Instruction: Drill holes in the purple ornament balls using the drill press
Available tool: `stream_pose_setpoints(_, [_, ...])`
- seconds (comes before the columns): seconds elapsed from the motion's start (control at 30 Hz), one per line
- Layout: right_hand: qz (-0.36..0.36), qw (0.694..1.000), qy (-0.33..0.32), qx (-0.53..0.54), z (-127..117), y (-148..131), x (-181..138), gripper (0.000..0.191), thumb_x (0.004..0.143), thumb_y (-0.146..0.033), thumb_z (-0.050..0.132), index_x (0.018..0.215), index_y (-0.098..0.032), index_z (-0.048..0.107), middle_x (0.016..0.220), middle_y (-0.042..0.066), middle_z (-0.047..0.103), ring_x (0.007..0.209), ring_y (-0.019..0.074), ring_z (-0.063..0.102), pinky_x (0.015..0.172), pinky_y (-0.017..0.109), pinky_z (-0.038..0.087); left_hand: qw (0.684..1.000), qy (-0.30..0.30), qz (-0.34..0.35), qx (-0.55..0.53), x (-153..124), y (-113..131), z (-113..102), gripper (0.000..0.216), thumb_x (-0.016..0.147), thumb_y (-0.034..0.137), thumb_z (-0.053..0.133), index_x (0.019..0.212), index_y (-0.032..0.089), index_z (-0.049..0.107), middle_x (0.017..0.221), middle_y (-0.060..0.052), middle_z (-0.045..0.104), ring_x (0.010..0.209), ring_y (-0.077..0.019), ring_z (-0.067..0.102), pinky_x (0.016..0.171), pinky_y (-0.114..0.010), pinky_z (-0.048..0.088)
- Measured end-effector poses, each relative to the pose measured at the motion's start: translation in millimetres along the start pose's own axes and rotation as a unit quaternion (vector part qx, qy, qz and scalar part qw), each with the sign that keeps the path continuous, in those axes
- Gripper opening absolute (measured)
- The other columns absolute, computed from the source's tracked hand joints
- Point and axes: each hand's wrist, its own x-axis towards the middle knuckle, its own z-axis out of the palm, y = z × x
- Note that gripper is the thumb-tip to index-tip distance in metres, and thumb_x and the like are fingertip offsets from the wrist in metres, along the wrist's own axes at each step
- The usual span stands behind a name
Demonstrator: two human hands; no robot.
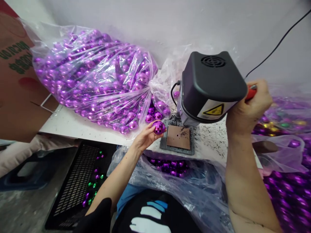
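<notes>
Maybe the purple ball, just left of the brown plate, could slip if the left grip pinching it goes loose — the right grip wraps a red handle.

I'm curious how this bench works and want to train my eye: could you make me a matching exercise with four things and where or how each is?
Things:
1. Left hand
2. Yellow triangle
3. Right hand
4. Black crate

Places or states:
A. Gripping a red handle
B. At lower left, with green and purple pieces in it
C. Holding a purple ball
D. On the black machine

Pairs: 1-C, 2-D, 3-A, 4-B
</notes>
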Motion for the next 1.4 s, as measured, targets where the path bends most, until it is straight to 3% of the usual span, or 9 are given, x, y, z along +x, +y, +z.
stream_pose_setpoints(0.2, [0.003, 1.000, -0.017, 0.005, -2, -1, -1, 0.043, 0.096, -0.056, 0.047, 0.075, -0.019, 0.044, 0.064, -0.007, 0.041, 0.061, 0.0063, 0.039, 0.062, 0.025, 0.031, 0.996, 0.013, -0.075, -0.048, 5, -31, -2, 0.037, 0.089, 0.040, 0.071, 0.115, 0.014, 0.066, 0.112, -0.013, 0.076, 0.102, -0.0268, 0.076, 0.087, -0.035, 0.061])
stream_pose_setpoints(0.43, [0.024, 0.998, -0.031, 0.042, -4, -5, -1, 0.037, 0.095, -0.049, 0.053, 0.078, -0.017, 0.047, 0.068, -0.006, 0.047, 0.063, 0.0044, 0.039, 0.064, 0.024, 0.033, 0.998, 0.005, -0.057, -0.011, 13, -45, -2, 0.040, 0.084, 0.039, 0.079, 0.113, 0.016, 0.068, 0.116, -0.012, 0.074, 0.101, -0.0251, 0.075, 0.090, -0.037, 0.060])
stream_pose_setpoints(0.63, [0.020, 0.997, -0.037, 0.057, -5, -6, -1, 0.036, 0.095, -0.049, 0.051, 0.076, -0.019, 0.045, 0.063, -0.007, 0.041, 0.060, 0.0046, 0.034, 0.061, 0.024, 0.030, 0.997, 0.005, -0.028, 0.071, 13, -53, 7, 0.058, 0.069, 0.022, 0.089, 0.124, 0.023, 0.068, 0.118, -0.006, 0.073, 0.110, -0.0219, 0.069, 0.103, -0.039, 0.051])
stream_pose_setpoints(0.87, [0.007, 0.998, -0.022, 0.050, -3, -4, -2, 0.039, 0.095, -0.052, 0.049, 0.077, -0.018, 0.047, 0.067, -0.005, 0.045, 0.063, 0.0047, 0.037, 0.063, 0.024, 0.034, 0.984, 0.027, 0.017, 0.174, 19, -63, 14, 0.059, 0.072, 0.035, 0.086, 0.124, 0.021, 0.065, 0.115, -0.007, 0.071, 0.108, -0.0221, 0.066, 0.095, -0.036, 0.052])
stream_pose_setpoints(0.97, [0.007, 0.999, -0.018, 0.050, -3, -4, -2, 0.038, 0.095, -0.051, 0.049, 0.077, -0.018, 0.048, 0.065, -0.006, 0.044, 0.062, 0.0045, 0.037, 0.062, 0.024, 0.034, 0.944, 0.050, 0.088, 0.314, 26, -64, 21, 0.051, 0.079, 0.041, 0.079, 0.123, 0.020, 0.063, 0.117, -0.008, 0.071, 0.108, -0.0231, 0.065, 0.096, -0.039, 0.052])
stream_pose_setpoints(1.07, [0.006, 0.999, -0.019, 0.050, -3, -5, -2, 0.040, 0.096, -0.052, 0.048, 0.076, -0.018, 0.049, 0.065, -0.006, 0.043, 0.062, 0.0047, 0.036, 0.062, 0.024, 0.034, 0.860, 0.059, 0.146, 0.485, 31, -64, 28, 0.045, 0.084, 0.039, 0.075, 0.123, 0.021, 0.064, 0.118, -0.008, 0.071, 0.107, -0.0244, 0.064, 0.098, -0.041, 0.049])
stream_pose_setpoints(1.17, [0.005, 0.998, -0.023, 0.053, -3, -5, -2, 0.043, 0.096, -0.056, 0.047, 0.076, -0.018, 0.049, 0.065, -0.006, 0.043, 0.062, 0.0051, 0.036, 0.062, 0.024, 0.035, 0.791, 0.054, 0.181, 0.581, 35, -65, 34, 0.039, 0.087, 0.038, 0.073, 0.121, 0.021, 0.065, 0.115, -0.008, 0.071, 0.105, -0.0260, 0.063, 0.096, -0.041, 0.048])
stream_pose_setpoints(1.3, [0.018, 0.998, -0.029, 0.057, -4, -6, -2, 0.043, 0.095, -0.058, 0.048, 0.077, -0.019, 0.046, 0.063, -0.007, 0.039, 0.061, 0.0059, 0.033, 0.060, 0.024, 0.031, 0.746, 0.038, 0.227, 0.625, 41, -74, 39, 0.041, 0.086, 0.040, 0.075, 0.121, 0.021, 0.066, 0.119, -0.010, 0.068, 0.111, -0.0286, 0.059, 0.100, -0.042, 0.043])
stream_pose_setpoints(1.4, [0.024, 0.998, -0.031, 0.057, -5, -8, -3, 0.039, 0.096, -0.055, 0.049, 0.077, -0.020, 0.044, 0.064, -0.006, 0.040, 0.061, 0.0063, 0.031, 0.061, 0.024, 0.032, 0.739, 0.058, 0.224, 0.633, 47, -83, 40, 0.043, 0.081, 0.040, 0.079, 0.118, 0.022, 0.067, 0.115, -0.010, 0.068, 0.111, -0.0301, 0.057, 0.104, -0.045, 0.038])
